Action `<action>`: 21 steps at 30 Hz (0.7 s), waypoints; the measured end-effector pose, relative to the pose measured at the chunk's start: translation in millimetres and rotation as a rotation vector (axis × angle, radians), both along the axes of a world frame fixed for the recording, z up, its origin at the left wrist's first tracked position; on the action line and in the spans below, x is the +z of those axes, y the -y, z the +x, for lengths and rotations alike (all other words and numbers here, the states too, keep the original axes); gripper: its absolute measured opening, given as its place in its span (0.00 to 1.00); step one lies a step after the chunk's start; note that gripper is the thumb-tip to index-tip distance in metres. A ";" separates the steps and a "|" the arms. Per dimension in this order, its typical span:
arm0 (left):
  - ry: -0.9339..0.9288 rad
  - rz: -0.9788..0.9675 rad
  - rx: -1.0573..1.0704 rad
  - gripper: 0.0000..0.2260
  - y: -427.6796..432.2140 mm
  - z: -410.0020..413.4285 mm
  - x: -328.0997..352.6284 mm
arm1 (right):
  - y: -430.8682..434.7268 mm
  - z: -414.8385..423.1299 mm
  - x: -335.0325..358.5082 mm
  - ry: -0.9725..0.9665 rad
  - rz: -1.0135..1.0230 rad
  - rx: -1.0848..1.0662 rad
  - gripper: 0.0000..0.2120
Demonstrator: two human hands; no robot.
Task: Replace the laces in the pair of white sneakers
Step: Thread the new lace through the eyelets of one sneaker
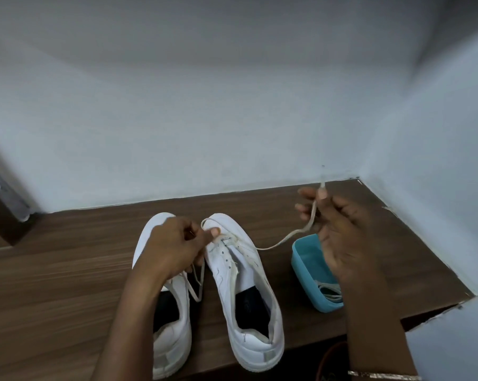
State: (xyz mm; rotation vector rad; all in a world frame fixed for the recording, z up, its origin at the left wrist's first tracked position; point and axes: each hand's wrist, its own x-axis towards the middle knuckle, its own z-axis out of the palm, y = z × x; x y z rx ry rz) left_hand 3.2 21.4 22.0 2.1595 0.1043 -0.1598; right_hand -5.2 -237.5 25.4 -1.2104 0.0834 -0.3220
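On the table point(67, 270), left grip point(174, 243) and right grip point(339, 229) each pinched an end of the lace point(281, 243), the right sneaker point(246, 284) threaded only at its toe eyelets, so most lacing apparently remained.

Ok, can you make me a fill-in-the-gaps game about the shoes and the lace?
1. The sneakers stand on a ____ table.
2. The left hand pinches the lace at one sneaker, and the right hand lifts its other ____.
3. More laces lie in the ____ box.

Missing words: wooden, end, blue.
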 end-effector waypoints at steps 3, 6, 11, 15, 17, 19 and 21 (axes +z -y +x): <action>-0.114 0.071 -0.075 0.23 10.1 -7.5 2.3 | -25.6 -1.3 2.9 -0.020 -0.182 0.105 0.07; -0.113 0.134 -0.076 0.27 20.8 -11.7 -1.6 | -45.8 0.2 -5.7 -0.052 -0.295 0.144 0.09; -0.158 0.123 -0.058 0.25 27.6 -10.5 -6.0 | -63.2 6.5 -19.9 -0.133 -0.438 0.127 0.04; -0.285 -0.140 -0.031 0.12 20.8 -7.4 -8.1 | -70.8 10.5 -29.8 -0.160 -0.566 0.102 0.02; -0.338 -0.257 -0.003 0.06 15.9 -5.6 -10.2 | -71.7 11.8 -35.2 -0.182 -0.647 0.126 0.02; -0.353 -0.335 0.005 0.02 10.4 -4.4 -11.8 | -70.6 13.0 -39.6 -0.211 -0.709 0.146 0.02; -0.360 -0.362 -0.004 0.05 5.5 -4.1 -13.5 | -69.0 12.9 -41.9 -0.228 -0.762 0.153 0.02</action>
